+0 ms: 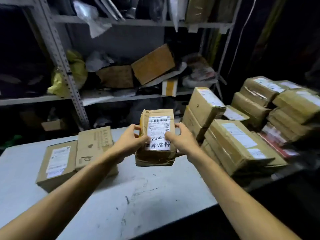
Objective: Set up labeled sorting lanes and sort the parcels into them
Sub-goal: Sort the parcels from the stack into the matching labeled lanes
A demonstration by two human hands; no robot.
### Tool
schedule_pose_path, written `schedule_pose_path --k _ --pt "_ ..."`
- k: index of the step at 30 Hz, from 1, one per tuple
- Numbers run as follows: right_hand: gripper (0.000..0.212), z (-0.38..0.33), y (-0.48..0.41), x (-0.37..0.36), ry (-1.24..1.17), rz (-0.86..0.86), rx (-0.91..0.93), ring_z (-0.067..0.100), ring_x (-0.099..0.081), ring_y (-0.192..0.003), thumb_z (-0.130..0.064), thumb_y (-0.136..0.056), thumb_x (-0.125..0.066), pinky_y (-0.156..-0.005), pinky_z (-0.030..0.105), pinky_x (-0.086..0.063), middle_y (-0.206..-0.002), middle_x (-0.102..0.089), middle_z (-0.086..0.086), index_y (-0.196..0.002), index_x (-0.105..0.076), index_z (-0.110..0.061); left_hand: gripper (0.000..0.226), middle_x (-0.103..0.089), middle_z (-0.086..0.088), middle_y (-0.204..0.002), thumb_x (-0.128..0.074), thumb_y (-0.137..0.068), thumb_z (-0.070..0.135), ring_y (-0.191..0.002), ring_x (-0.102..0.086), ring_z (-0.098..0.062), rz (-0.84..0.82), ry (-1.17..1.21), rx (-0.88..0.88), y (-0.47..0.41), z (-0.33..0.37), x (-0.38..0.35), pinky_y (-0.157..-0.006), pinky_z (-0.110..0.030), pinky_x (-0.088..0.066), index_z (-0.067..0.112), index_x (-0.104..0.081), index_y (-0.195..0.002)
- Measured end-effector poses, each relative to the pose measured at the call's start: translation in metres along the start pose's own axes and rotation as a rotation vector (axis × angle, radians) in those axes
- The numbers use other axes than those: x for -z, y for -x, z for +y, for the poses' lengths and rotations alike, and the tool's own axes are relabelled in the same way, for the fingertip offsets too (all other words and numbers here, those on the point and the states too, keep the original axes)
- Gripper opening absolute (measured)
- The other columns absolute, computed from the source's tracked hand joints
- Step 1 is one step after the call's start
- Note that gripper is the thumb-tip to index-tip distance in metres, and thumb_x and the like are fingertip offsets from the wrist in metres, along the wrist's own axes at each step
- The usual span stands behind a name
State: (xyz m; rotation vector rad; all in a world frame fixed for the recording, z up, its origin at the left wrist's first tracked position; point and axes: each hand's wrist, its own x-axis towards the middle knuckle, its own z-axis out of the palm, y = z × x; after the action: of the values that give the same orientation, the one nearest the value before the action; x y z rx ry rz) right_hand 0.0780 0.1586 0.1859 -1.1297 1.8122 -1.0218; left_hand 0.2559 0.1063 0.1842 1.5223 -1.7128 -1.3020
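Your left hand [131,141] and right hand [183,139] both grip one parcel [154,157], arms outstretched.

Your left arm enters from 7 o'clock and your right arm from 5 o'clock. Both forearms are bare, nearly straight, and converge toward 12 o'clock. The left hand holds the parcel at its 9 o'clock edge, with the fingers curled round the side and the thumb laid across the front face. The right hand holds the 3 o'clock edge the same way, fingers curled over the side and thumb pressed on the face. The wrists are about level. The thumb tips are near each other but apart.
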Motion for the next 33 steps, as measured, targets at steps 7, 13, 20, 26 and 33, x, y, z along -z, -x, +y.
schedule_pose_path --k 7,13,20,26,33 --pt "0.052 0.023 0.06 0.15 0.011 0.311 -0.019 0.022 -0.065 -0.104 -0.049 -0.065 -0.063 -0.094 0.045 -0.052 -0.113 -0.068 -0.005 -0.115 -0.055 -0.035 0.049 -0.07 -0.001 -0.1 -0.068 -0.07 0.044 -0.09 -0.069 -0.018 -0.093 -0.084 -0.258 0.025 0.101 -0.119 -0.081 -0.043 -0.059 0.025 -0.054 -0.113" --pt "0.047 0.033 0.077 0.234 -0.034 0.437 -0.018 0.018 -0.062 -0.104 -0.036 -0.08 -0.067 -0.083 0.032 -0.05 -0.117 -0.066 -0.003 -0.125 -0.057 -0.025 0.051 -0.069 -0.005 -0.099 -0.074 -0.067 0.041 -0.085 -0.068 -0.02 -0.238 -0.027 -0.338 0.026 0.166 -0.18 -0.072 -0.042 -0.058 0.021 -0.055 -0.111" --pt "0.029 0.067 0.067 0.307 -0.065 0.563 -0.081 0.011 -0.062 -0.09 -0.021 -0.089 -0.067 -0.077 0.028 -0.049 -0.1 -0.065 -0.008 -0.116 -0.057 -0.021 0.043 -0.063 -0.003 -0.094 -0.075 -0.081 0.028 -0.078 -0.061 -0.014 -0.39 -0.007 -0.353 -0.015 0.207 -0.266 -0.077 -0.04 -0.058 0.02 -0.054 -0.117" --pt "0.052 0.087 0.047 0.361 -0.063 0.686 -0.135 0.018 -0.066 -0.104 -0.034 -0.079 -0.071 -0.096 0.043 -0.054 -0.117 -0.069 -0.003 -0.128 -0.059 -0.025 0.044 -0.066 -0.006 -0.095 -0.078 -0.078 0.03 -0.077 -0.061 -0.015 -0.49 -0.018 -0.397 -0.041 0.248 -0.328 -0.071 -0.036 -0.056 0.018 -0.057 -0.114" --pt "0.072 0.108 0.007 0.415 -0.113 0.659 -0.112 0.019 -0.066 -0.108 -0.04 -0.071 -0.073 -0.096 0.04 -0.054 -0.125 -0.066 0.001 -0.138 -0.053 -0.023 0.051 -0.067 -0.001 -0.098 -0.079 -0.078 0.029 -0.073 -0.064 -0.006 -0.489 -0.045 -0.402 -0.07 0.282 -0.37 -0.045 -0.017 -0.048 0.018 -0.055 -0.121"
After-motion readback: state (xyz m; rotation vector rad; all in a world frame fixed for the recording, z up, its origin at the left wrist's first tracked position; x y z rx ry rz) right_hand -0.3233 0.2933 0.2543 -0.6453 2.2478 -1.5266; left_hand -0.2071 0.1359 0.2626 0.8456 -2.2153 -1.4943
